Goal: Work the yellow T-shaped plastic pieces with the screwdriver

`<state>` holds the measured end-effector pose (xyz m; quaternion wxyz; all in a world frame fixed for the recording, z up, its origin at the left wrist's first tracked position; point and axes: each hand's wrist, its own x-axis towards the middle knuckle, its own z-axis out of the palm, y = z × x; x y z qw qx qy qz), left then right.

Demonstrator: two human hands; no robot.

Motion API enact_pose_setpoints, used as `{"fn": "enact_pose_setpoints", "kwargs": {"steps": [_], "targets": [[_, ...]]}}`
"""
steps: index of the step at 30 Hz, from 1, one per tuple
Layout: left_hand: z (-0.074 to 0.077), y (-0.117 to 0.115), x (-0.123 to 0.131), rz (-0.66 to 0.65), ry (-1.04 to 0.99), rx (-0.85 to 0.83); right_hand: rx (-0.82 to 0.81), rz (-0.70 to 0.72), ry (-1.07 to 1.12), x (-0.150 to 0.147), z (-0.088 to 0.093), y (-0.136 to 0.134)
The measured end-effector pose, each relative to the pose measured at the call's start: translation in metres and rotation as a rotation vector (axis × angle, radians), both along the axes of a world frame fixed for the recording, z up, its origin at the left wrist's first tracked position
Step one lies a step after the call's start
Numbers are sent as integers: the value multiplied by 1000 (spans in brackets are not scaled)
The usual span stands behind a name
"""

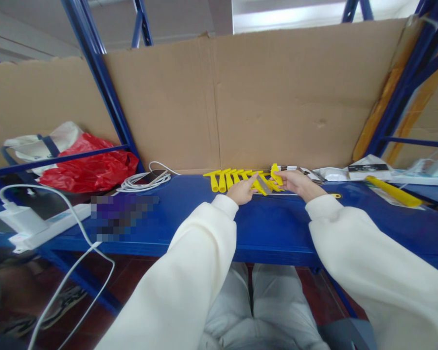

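The right hand point(294, 183) pinches a yellow piece point(274, 171) in its fingertips; just beyond the left hand's point(242, 190) fingertips, grip unclear, lies a grey-bladed tool point(264, 185), best handled clear of its edge.

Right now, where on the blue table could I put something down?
The blue tabletop is bare between the left sleeve and right sleeve, down to its front edge. Another patch lies between the coiled white cable and the row of yellow pieces. It's crowded around the left hand and right hand, and by the long yellow object.
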<state>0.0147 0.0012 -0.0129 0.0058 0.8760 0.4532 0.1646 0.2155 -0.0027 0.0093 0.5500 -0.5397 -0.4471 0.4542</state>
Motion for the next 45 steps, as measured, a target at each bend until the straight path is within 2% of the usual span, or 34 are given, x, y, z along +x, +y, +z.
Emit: {"fn": "enact_pose_setpoints", "kwargs": {"steps": [3, 11, 20, 34, 45], "targets": [[-1, 1, 1, 2, -8, -6, -73, -36, -7, -8, 1, -3], [-5, 4, 1, -28, -54, -11, -9, -69, -108, -18, 2, -10], [-5, 5, 1, -58, -74, -2, 62, -25, -278, -23, -9, -6], [-3, 3, 0, -78, -73, -44, 52, -29, -265, -30, -8, -12], [-4, 4, 0, -66, -101, -19, 87, 2, -351, -27, -11, -10]]}}
